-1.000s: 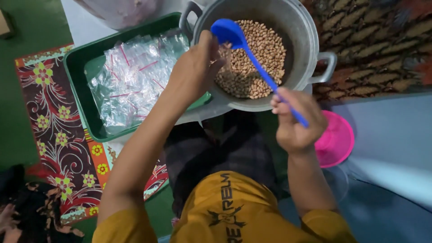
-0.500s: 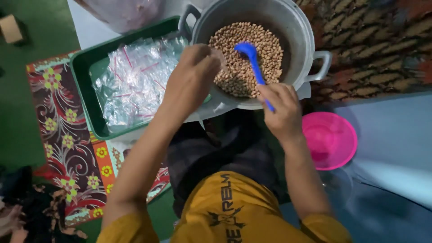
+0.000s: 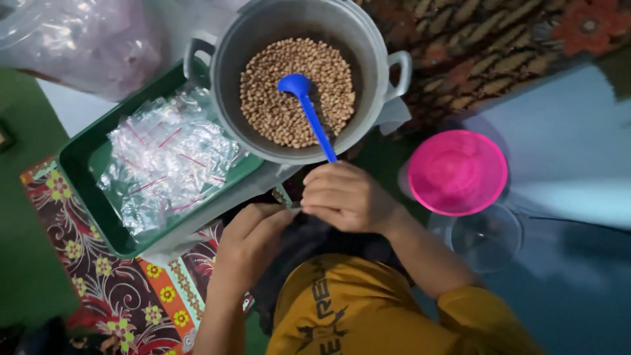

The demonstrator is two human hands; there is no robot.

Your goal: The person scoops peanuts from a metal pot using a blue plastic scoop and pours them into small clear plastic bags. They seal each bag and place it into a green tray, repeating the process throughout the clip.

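Counts, top of frame down: 1 grey pot (image 3: 374, 39) w/ 2 side handles, upper centre. Peanuts (image 3: 276, 98) inside it, too many to count. 1 blue spoon (image 3: 307, 108) lying in the pot. 1 green tray (image 3: 79, 184), left of centre, w/ a heap of small clear zip bags (image 3: 164, 158), no. can't be told. 1 big clear plastic bag (image 3: 72, 39), upper left. 1 pink bowl (image 3: 457, 172), right of centre. 1 clear bowl (image 3: 486, 238) just below it. 2 hands, lower centre: left hand (image 3: 253, 240), right hand (image 3: 345, 197). 1 patterned mat (image 3: 98, 289), lower left.
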